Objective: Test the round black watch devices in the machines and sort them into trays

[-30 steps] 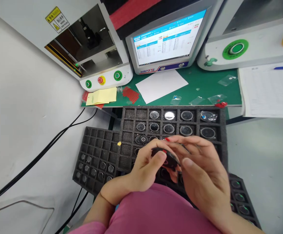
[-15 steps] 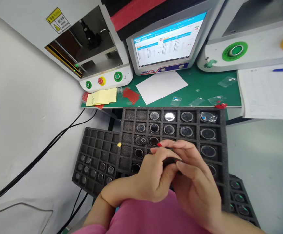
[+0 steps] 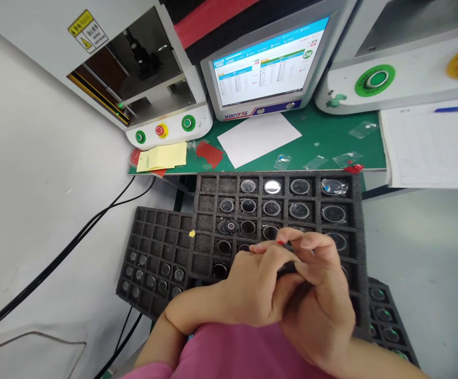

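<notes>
"What's off to the left of the hands?"

"A small foam tray (image 3: 161,231), with clear round pieces (image 3: 150,280) in some of its pockets. Nearer the hands, a yellow scrap (image 3: 192,233) sits by the edge of the big foam tray (image 3: 203,222)."

"And the black disc (image 3: 231,226)?"

"In the big tray, just beyond the left hand, overlapping a round part in its pocket."

"How are the hands?"

"Together over the big tray. The left hand (image 3: 255,287) is closed narrow, thumb and bent forefinger pinching a dark piece (image 3: 287,268), mostly hidden between both hands. The right hand (image 3: 319,300) cups round it, its thumb against the piece; whether it grips too, I can't tell."

"Right of them?"

"Another tray (image 3: 379,304), low beside the right wrist, and farther up, beyond that hand, a blue pen (image 3: 456,109) on papers (image 3: 426,150)."
</notes>
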Available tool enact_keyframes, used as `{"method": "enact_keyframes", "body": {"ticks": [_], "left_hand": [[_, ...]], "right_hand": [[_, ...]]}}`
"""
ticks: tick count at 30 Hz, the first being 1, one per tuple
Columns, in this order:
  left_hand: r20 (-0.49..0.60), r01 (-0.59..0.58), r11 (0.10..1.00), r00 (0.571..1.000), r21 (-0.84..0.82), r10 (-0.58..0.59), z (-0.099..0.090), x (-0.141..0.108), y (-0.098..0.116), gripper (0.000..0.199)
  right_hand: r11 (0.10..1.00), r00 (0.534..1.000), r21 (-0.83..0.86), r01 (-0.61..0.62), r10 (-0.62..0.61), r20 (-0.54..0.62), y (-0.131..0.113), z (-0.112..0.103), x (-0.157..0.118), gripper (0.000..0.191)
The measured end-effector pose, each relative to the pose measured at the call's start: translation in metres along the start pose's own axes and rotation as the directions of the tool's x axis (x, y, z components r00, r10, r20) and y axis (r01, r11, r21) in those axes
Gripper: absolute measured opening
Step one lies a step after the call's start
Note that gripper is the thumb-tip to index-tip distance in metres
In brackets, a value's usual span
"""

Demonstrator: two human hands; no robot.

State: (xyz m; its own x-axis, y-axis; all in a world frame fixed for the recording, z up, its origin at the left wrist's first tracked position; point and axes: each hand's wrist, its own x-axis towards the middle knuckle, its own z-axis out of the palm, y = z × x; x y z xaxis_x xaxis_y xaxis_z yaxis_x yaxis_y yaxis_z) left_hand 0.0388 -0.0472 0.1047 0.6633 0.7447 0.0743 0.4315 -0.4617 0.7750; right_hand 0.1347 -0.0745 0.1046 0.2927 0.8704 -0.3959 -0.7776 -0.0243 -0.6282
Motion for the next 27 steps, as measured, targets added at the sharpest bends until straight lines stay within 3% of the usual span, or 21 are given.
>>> {"method": "enact_keyframes", "body": {"ticks": [4,6,7,8,10,12,15,18,20,24,27], "left_hand": [[-0.013,-0.006,0.999,1.000,-0.044,0.006,0.002,0.001,-0.001,0.024],[-0.057,0.022,0.971,0.998,-0.240,-0.037,0.005,0.003,-0.002,0.026],[-0.054,0.068,0.909,0.994,-0.411,-0.098,0.006,0.003,-0.003,0.027],[-0.026,0.119,0.791,0.986,-0.600,-0.167,0.008,0.004,-0.003,0.028],[0.076,0.184,0.439,0.965,-0.879,-0.251,0.012,0.007,-0.005,0.033],[0.125,0.169,0.169,0.961,-0.971,-0.245,0.014,0.010,-0.007,0.039],[0.132,0.141,0.029,0.969,-0.990,-0.210,0.015,0.013,-0.008,0.041],[0.176,0.179,-0.004,0.965,-0.984,-0.193,0.015,0.013,-0.008,0.037],[0.193,0.204,0.024,0.956,-0.979,-0.222,0.015,0.011,-0.007,0.039],[0.214,0.280,0.172,0.921,-0.945,-0.325,0.014,0.006,-0.004,0.046],[0.210,0.322,0.322,0.918,-0.890,-0.337,0.008,0.003,0.001,0.046]], "right_hand": [[1.000,1.000,-0.019,-0.008,0.008,0.025,0.000,-0.006,0.002,0.008],[0.999,0.996,-0.045,-0.010,0.014,0.087,-0.001,-0.011,0.005,0.007],[0.999,0.993,-0.054,-0.009,0.016,0.118,-0.002,-0.013,0.006,0.008],[0.998,0.990,-0.059,0.000,0.009,0.139,-0.003,-0.015,0.008,0.011],[0.997,0.988,-0.064,0.046,-0.036,0.151,-0.005,-0.018,0.011,0.015],[0.993,0.985,-0.090,0.077,-0.062,0.159,-0.005,-0.019,0.012,0.015],[0.988,0.975,-0.141,0.056,-0.023,0.221,-0.005,-0.019,0.010,0.014],[0.991,0.965,-0.128,0.044,-0.009,0.262,-0.004,-0.017,0.006,0.016],[0.993,0.964,-0.116,0.037,-0.004,0.265,-0.006,-0.016,0.004,0.015],[0.989,0.961,-0.144,0.027,0.014,0.278,-0.012,-0.013,0.003,0.015],[0.986,0.950,-0.166,-0.005,0.057,0.306,-0.018,-0.013,0.004,0.014]]}}
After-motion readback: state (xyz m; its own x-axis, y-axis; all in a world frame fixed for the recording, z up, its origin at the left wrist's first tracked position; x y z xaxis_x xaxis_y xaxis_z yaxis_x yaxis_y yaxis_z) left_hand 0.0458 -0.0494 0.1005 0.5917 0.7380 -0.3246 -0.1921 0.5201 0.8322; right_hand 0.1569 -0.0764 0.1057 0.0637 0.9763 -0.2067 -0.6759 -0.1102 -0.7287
